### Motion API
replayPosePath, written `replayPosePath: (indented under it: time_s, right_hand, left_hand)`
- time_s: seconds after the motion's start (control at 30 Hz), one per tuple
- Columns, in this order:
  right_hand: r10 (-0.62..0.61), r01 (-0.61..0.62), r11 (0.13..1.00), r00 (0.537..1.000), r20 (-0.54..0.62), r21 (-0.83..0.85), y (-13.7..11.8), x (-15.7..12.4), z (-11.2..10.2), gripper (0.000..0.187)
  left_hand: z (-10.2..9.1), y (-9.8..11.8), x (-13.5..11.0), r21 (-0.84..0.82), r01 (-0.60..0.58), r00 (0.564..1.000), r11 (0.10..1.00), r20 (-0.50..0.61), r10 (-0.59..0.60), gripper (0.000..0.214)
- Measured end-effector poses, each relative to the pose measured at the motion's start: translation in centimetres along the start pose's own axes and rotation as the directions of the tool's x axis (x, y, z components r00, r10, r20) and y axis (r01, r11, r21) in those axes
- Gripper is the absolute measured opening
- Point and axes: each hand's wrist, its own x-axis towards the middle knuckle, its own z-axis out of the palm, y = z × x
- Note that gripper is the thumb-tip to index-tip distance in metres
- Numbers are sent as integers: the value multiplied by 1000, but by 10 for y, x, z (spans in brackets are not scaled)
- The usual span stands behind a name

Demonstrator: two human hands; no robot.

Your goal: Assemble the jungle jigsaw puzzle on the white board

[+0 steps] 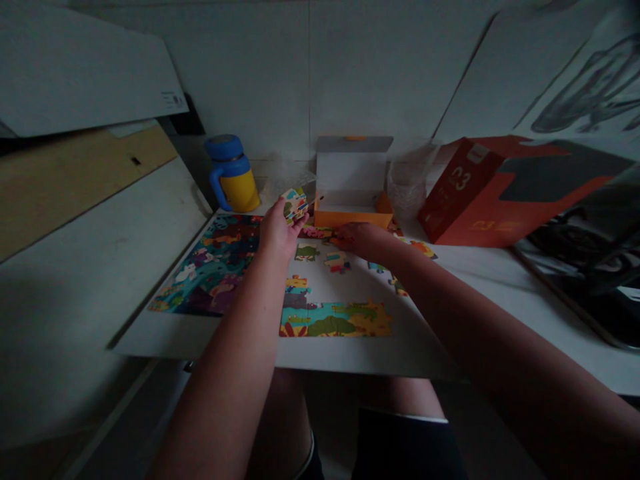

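Puzzle pieces (295, 204), a small stack, sit in the left hand (278, 232), held up just above the far edge of the white table (350, 353). Fingers curl around the stack from below, thumb against its near side; grip closed on it.

Left to right across the scene:

- Pale slanted board (90, 247) fills the left side, running up beside the table.
- Blue-and-yellow mug (231, 173) stands upright at the back left, against the wall, near the held stack.
- Assembled puzzle section (210, 267), dark blues and teals, lies flat on the left part of the table, partly under the left forearm.
- Second joined strip (335, 320), greens and yellows, lies along the near centre of the table, apart from the larger section at its top but close to it at the lower edge.
- Loose pieces (336, 261) scattered flat between the two hands and the strip.
- Small orange-and-white box (353, 183), lid standing open, sits behind both hands at the back centre.
- Right hand (361, 239) lies palm-down on the table just in front of that box, fingertips toward the left hand, resting on or at a piece; whether fingers pinch it cannot be told, too dark.
- Clear plastic bag (407, 183) sits just right of the box.
- Large red carton (500, 193) lies tilted on the right.
- Dark tray (590, 267) at the far right edge.
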Motion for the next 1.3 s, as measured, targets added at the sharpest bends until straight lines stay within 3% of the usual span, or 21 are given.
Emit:
replayPosePath:
  time_s: [0.1,0.3,0.57,0.87,0.97,1.1,1.2,1.3]
  right_hand:
    - [-12,12,1000,998,62,-1,-1,8,-9,26]
    - [-66,67,998,996,66,-7,6,13,-12,25]
    - [-43,45,998,999,-33,36,13,9,-10,32]
    - [-29,33,997,998,-61,67,19,0,-16,39]
    - [-41,54,990,994,-98,127,5,-6,-22,39]
    - [-118,138,968,987,-106,209,-36,-14,-25,36]
    - [-230,239,927,971,-67,289,-72,-17,-20,32]
    - [-260,240,899,966,6,366,-97,-19,-14,32]
  left_hand:
    - [-1,1,0,-4,-7,1000,1000,4,8,11]
    - [-2,1,5,-14,0,1000,1000,3,0,14]
    - [-2,0,4,-13,1,1000,1000,1,-1,17]
    - [-1,2,3,-7,12,1000,1000,-23,-12,14]
    - [0,3,2,-6,16,1000,1000,-23,-16,14]
    - [0,2,3,-3,8,1000,1000,-20,-8,14]
    - [0,2,4,-7,-1,1000,1000,-25,1,14]
    - [0,3,5,-25,-3,1000,1000,-28,2,14]
